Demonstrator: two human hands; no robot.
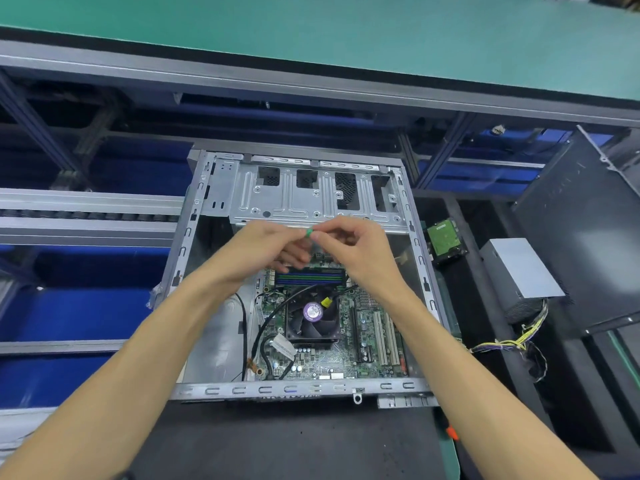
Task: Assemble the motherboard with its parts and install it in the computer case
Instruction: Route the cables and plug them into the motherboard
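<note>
Hands, left (266,249) and right (353,245), pinch a green piece (309,232) above the motherboard (346,344); a slip could drop it among components.

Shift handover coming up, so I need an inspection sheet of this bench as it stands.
Surface: dark mat under the case.
Job's things: motherboard with fan lies inside the open computer case.
Clutter: hard drive, power supply, side panel right of the case.
Grippers: left hand and right hand pinch a small green part.
Cables: black cable across the board; yellow bundle.
Surroundings: green shelf, blue bins.
</note>
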